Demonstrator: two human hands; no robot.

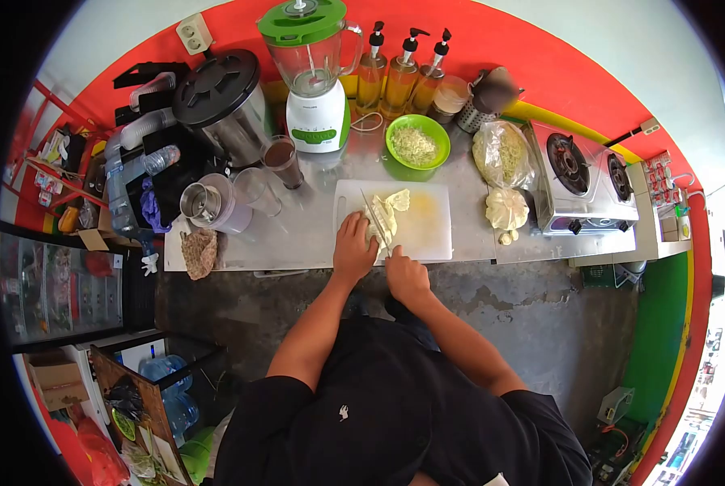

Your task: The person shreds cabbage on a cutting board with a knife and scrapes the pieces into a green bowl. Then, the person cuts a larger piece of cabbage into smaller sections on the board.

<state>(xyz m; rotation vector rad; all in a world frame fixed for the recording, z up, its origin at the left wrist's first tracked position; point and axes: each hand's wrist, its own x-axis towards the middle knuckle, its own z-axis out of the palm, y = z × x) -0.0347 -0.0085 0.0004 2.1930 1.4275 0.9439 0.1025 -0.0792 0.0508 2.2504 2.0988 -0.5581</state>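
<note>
On a white cutting board (431, 235) lies a pale cabbage piece (381, 220). My left hand (354, 245) presses on the cabbage from its left side, fingers close together. A knife (376, 217) crosses the cabbage, its blade pointing away from me and slightly left. My right hand (408, 275) is wrapped round the knife's handle at the board's near edge, so the handle is mostly hidden. A loose cabbage leaf (398, 200) rests beyond the blade. Behind the board stands a green bowl (417, 171) holding shredded cabbage (413, 147).
A blender (317, 121), pump bottles (399, 85) and a large steel pot (225, 109) line the wall. Cups (282, 162) stand left of the board. To the right are plastic bags (504, 158) and a gas stove (589, 190).
</note>
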